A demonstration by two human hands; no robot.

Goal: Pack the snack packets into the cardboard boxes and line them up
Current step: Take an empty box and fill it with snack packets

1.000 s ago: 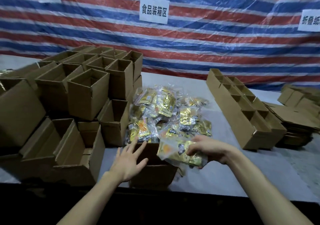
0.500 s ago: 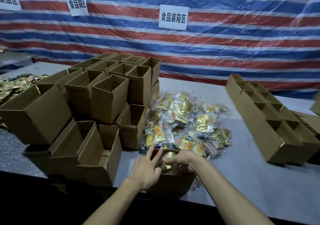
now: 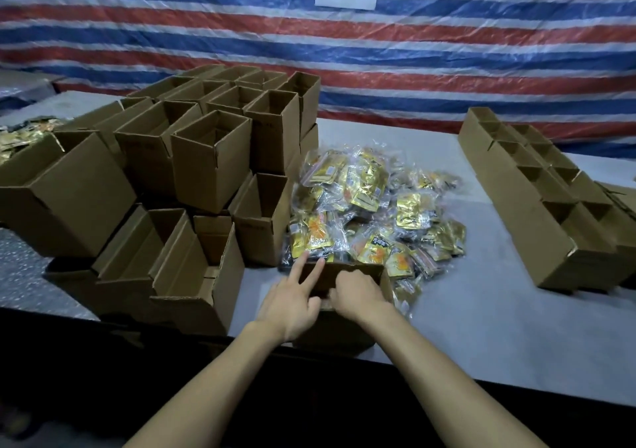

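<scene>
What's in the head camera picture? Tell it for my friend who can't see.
Two hands work at a small cardboard box at the near edge of the table: the left hand touches its far wall with straight fingers, the right hand reaches inside. Snack packets are piled behind it, empty boxes stacked to the left.

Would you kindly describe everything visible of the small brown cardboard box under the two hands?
The small brown cardboard box stands open-topped near the front edge of the grey table, its far side against the heap of gold plastic snack packets. Straight fingers of the left hand rest on its left rim; the right hand dips inside, hiding its contents.
</scene>
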